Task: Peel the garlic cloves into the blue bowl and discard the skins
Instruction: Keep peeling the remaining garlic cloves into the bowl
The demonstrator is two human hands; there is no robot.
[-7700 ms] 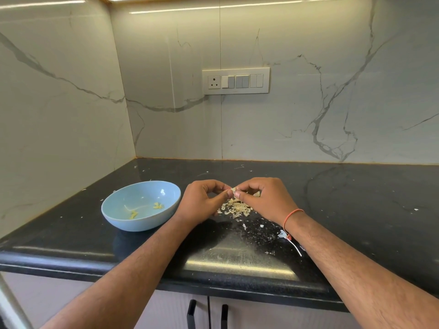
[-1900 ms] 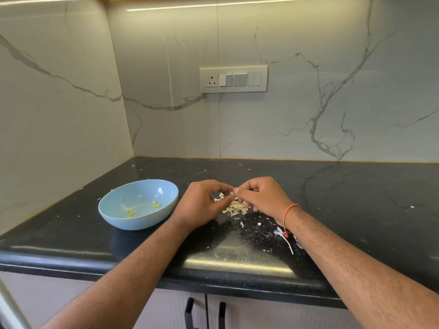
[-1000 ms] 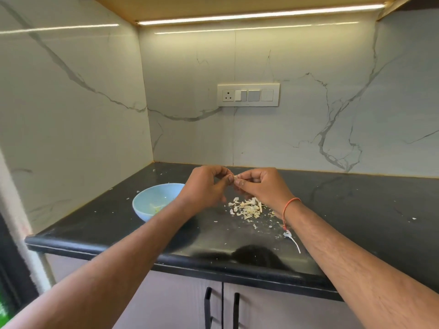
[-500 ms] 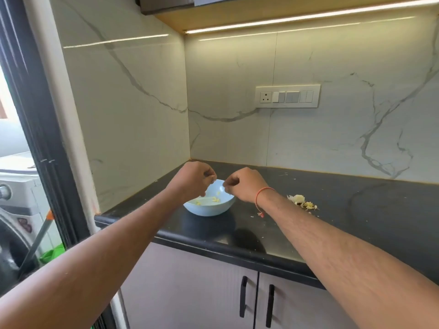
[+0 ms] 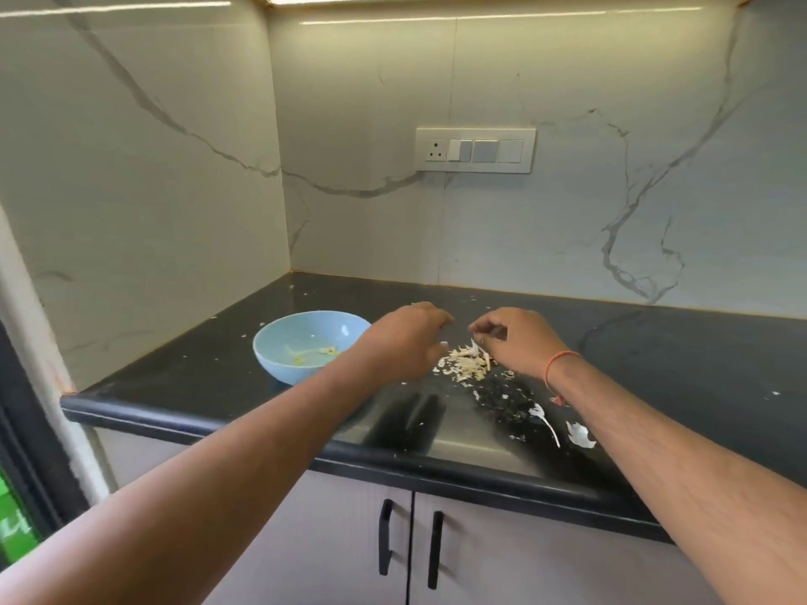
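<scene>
A blue bowl (image 5: 305,342) sits on the black desk (image 5: 681,364) toward its left end, holding a few small yellowish garlic pieces (image 5: 325,351). Just right of the bowl, the left hand (image 5: 406,342) reaches over the desk with fingers loosely extended, gripping nothing visible. The right hand (image 5: 517,342) hangs close beside it, fingers curled downward over a pile of pale garlic skins (image 5: 465,364); whether it pinches anything I cannot tell. More skin scraps (image 5: 578,434) lie scattered near the desk's front edge, under the right forearm.
</scene>
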